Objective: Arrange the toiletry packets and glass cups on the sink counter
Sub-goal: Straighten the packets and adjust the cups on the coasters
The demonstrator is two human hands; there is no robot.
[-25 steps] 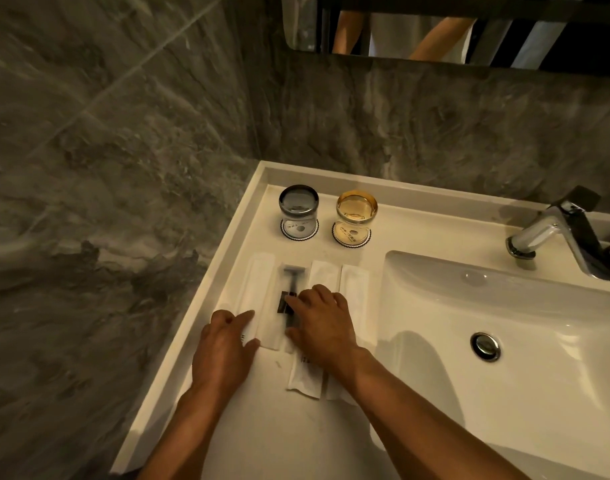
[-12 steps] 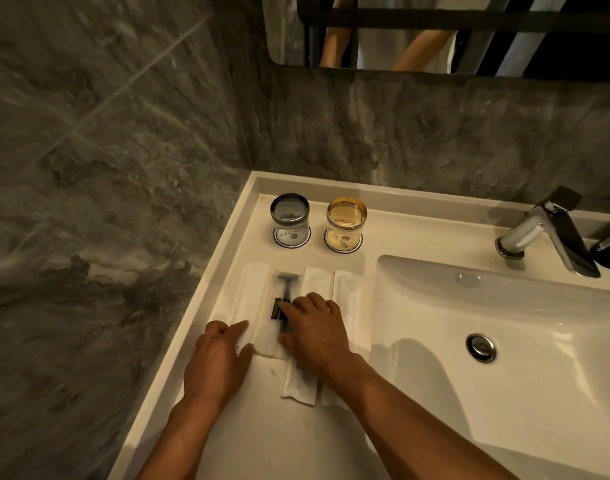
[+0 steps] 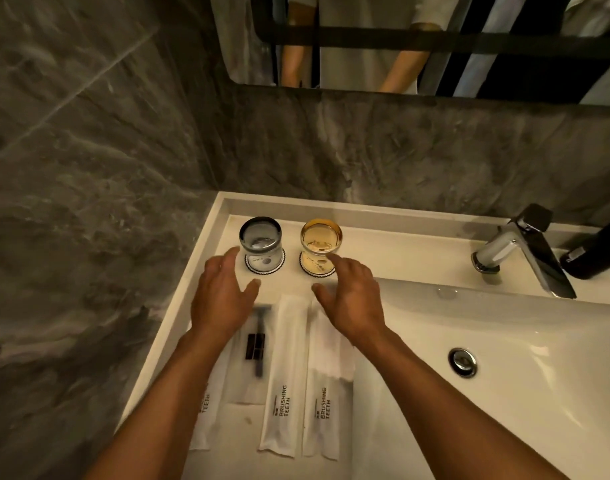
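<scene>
Seen from the head camera, a person is looking down at a white sink counter [image 3: 383, 251] set into a corner of dark grey marble wall [image 3: 89, 168].

Two glass cups are standing upright near the back of the counter, side by side but apart. The grey cup [image 3: 261, 236] is sitting on a round paper coaster [image 3: 265, 265], and the amber cup [image 3: 321, 236] to its right is sitting on a coaster of its own [image 3: 316, 266].

Both hands are hovering above the counter, fingers spread and loose, gripping nothing. The left hand [image 3: 220, 299] is reaching toward the grey cup, its fingertips just beside the glass on the left; whether they are touching it is not clear. The right hand [image 3: 352, 299] is reaching toward the amber cup, with one fingertip at the cup's lower right edge.

Four long packets are lying in a row on the counter nearer the viewer, running front to back. The leftmost white packet [image 3: 206, 410] is largely hidden under the left forearm. Next is a clear packet [image 3: 255, 344] with a dark razor showing inside. Then come two white packets, both printed "BRUSHING TEETH": the first toothbrush packet [image 3: 286, 375] and the second toothbrush packet [image 3: 327, 393], which is lying at the edge of the basin [image 3: 504, 393].

On the right, a chrome tap [image 3: 525, 251] is leaning over the basin, a dark bottle [image 3: 597, 251] is standing just behind it, and a round drain [image 3: 463, 362] is sitting in the basin floor. A mirror [image 3: 417, 43] above is reflecting a light shirt and two arms.
</scene>
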